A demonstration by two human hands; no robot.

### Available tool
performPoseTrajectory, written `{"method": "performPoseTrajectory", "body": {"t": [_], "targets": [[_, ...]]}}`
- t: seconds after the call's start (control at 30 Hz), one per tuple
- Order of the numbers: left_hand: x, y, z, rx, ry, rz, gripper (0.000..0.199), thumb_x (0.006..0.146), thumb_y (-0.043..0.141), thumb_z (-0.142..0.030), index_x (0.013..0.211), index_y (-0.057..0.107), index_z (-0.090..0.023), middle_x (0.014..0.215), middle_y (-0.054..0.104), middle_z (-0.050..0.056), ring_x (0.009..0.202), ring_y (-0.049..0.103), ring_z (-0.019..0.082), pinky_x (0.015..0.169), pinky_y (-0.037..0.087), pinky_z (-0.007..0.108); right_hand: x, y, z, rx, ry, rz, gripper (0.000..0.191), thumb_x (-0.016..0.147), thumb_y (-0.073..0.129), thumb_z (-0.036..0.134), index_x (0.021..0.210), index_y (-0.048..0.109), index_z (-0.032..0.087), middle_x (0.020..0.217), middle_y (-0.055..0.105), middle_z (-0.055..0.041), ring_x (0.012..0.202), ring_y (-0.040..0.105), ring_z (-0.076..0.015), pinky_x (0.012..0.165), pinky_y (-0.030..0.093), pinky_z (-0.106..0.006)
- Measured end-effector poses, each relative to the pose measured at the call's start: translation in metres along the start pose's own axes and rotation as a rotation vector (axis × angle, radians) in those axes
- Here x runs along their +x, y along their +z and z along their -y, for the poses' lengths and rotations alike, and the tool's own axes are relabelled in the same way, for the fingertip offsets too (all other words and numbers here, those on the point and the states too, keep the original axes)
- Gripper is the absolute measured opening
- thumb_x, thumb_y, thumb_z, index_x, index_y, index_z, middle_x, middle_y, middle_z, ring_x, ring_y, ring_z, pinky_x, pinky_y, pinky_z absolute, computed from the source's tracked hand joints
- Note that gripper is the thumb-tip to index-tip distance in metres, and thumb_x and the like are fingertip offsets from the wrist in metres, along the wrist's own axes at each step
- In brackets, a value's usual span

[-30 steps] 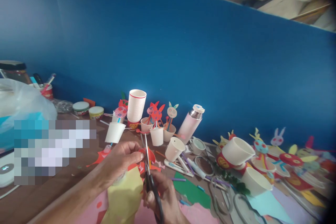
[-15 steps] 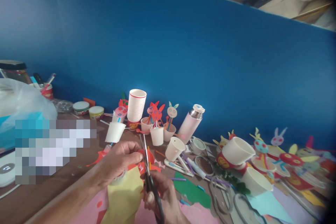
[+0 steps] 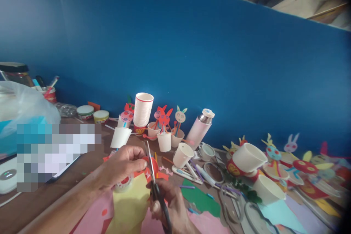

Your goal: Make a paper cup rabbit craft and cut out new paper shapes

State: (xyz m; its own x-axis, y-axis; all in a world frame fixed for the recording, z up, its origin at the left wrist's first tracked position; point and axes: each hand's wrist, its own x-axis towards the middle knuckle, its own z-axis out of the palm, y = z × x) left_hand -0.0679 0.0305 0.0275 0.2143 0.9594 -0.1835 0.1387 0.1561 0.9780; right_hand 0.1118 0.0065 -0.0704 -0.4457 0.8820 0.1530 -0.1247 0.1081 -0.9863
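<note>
My right hand [image 3: 171, 201] holds black-handled scissors [image 3: 153, 170] by the handles, blades pointing up and slightly parted. Just left of the blades, my left hand [image 3: 130, 161] is closed, thumb against fingers, pinching a small red paper piece [image 3: 143, 167]. Behind the scissors lies a round red piece [image 3: 154, 164]. Under my hands are yellow paper [image 3: 130, 206], pink paper [image 3: 95, 210] and a roll of clear tape [image 3: 123, 182]. Green paper [image 3: 201, 199] lies right of my right hand.
Paper cups with rabbit-like figures [image 3: 164, 140], a stack of cups [image 3: 143, 111] and a pink thermos [image 3: 199, 129] stand along the blue wall. More cups [image 3: 250, 157] and figures are at the right. A plastic bag [image 3: 27, 102] sits at the left.
My left hand has moved slightly left and down, uncovering more of the tape roll. The scissor blades have opened a little.
</note>
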Motion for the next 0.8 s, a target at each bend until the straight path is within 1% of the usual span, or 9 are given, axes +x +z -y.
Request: {"method": "performPoseTrajectory", "body": {"t": [0.13, 0.23, 0.3, 0.4, 0.57, 0.8], "targets": [[0.000, -0.004, 0.000, 0.061, 0.000, 0.032, 0.016, 0.068, 0.060, -0.028, 0.060, 0.053, -0.016, 0.050, 0.051, -0.005, 0.046, 0.044, 0.010, 0.046, 0.032, 0.021, 0.000, 0.001, 0.007, 0.008, 0.011, 0.039, 0.056, 0.064, 0.065, 0.060, 0.097, 0.062, 0.014, 0.062, 0.051, -0.0007, 0.052, 0.041, -0.0095, 0.047, 0.038, -0.021], [0.001, -0.005, 0.001, 0.067, 0.006, 0.050, 0.020, 0.068, 0.060, -0.028, 0.056, 0.048, -0.018, 0.048, 0.047, -0.007, 0.044, 0.039, 0.008, 0.045, 0.028, 0.021, -0.001, 0.001, 0.013, -0.029, 0.025, 0.036, 0.057, 0.064, 0.066, 0.058, 0.099, 0.062, 0.014, 0.067, 0.053, -0.0025, 0.060, 0.044, -0.0115, 0.053, 0.039, -0.022], [0.001, -0.006, 0.002, 0.071, 0.001, 0.062, 0.020, 0.069, 0.059, -0.028, 0.057, 0.048, -0.018, 0.048, 0.046, -0.007, 0.043, 0.037, 0.008, 0.045, 0.027, 0.021, -0.001, 0.001, 0.014, -0.038, 0.025, 0.038, 0.058, 0.064, 0.065, 0.060, 0.098, 0.062, 0.014, 0.068, 0.053, -0.0027, 0.061, 0.044, -0.0120, 0.054, 0.040, -0.022], [0.001, -0.006, 0.003, 0.081, -0.005, 0.071, 0.020, 0.069, 0.060, -0.028, 0.057, 0.048, -0.018, 0.049, 0.048, -0.006, 0.044, 0.038, 0.009, 0.045, 0.027, 0.021, -0.001, 0.001, 0.014, -0.049, 0.028, 0.032, 0.058, 0.064, 0.064, 0.061, 0.098, 0.061, 0.013, 0.066, 0.052, -0.0022, 0.058, 0.043, -0.0116, 0.053, 0.039, -0.023], [0.000, -0.008, 0.002, 0.091, -0.012, 0.078, 0.020, 0.068, 0.061, -0.030, 0.058, 0.049, -0.018, 0.051, 0.050, -0.006, 0.046, 0.042, 0.010, 0.048, 0.031, 0.022, -0.001, 0.001, 0.015, -0.091, 0.020, 0.012, 0.057, 0.062, 0.065, 0.061, 0.094, 0.063, 0.014, 0.063, 0.052, -0.0011, 0.058, 0.044, -0.0118, 0.053, 0.040, -0.023], [0.000, -0.008, 0.001, 0.056, -0.031, 0.052, 0.018, 0.068, 0.062, -0.028, 0.058, 0.051, -0.017, 0.050, 0.052, -0.005, 0.047, 0.044, 0.011, 0.049, 0.032, 0.023, 0.001, 0.002, 0.017, -0.073, 0.049, 0.008, 0.063, 0.060, 0.063, 0.065, 0.093, 0.064, 0.012, 0.062, 0.051, -0.0016, 0.054, 0.042, -0.0108, 0.047, 0.038, -0.021]]}}
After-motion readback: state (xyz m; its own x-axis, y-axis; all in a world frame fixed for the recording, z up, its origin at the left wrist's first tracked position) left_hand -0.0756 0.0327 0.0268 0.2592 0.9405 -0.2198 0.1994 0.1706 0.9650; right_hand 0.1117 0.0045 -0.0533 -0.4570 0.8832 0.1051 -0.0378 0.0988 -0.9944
